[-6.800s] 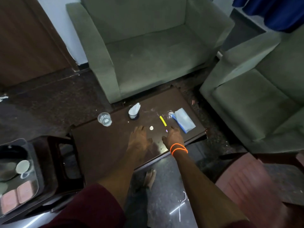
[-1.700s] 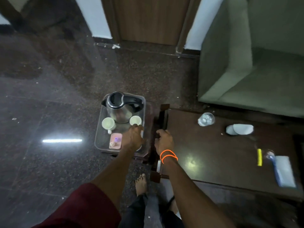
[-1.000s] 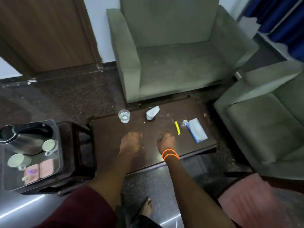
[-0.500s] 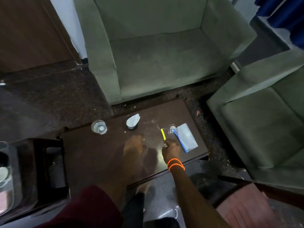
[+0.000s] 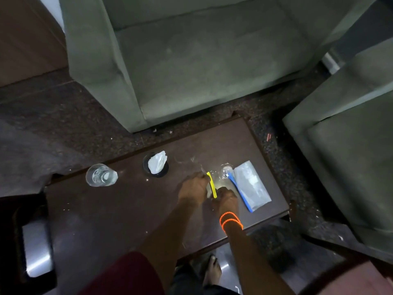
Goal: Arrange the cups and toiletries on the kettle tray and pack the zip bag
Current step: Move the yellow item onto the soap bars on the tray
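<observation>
A thin yellow stick lies on the dark wooden table. My right hand, with orange bands on the wrist, pinches its near end. My left hand sits against the stick's left side with curled fingers; blur hides whether it grips anything. Just right of the hands lies the clear zip bag with a blue strip along its left edge. A clear drinking glass stands at the table's far left. A black cup with white tissue in it stands at the back middle. The kettle tray is out of view.
A green armchair stands close behind the table and a second green seat is on the right. A dark side stool adjoins the table's left end. My bare foot is on the shiny floor below the table's front edge.
My left hand has moved right to the yellow stick, meeting my right hand there. The view has shifted closer over the table's right half, and the kettle tray has left the frame.
</observation>
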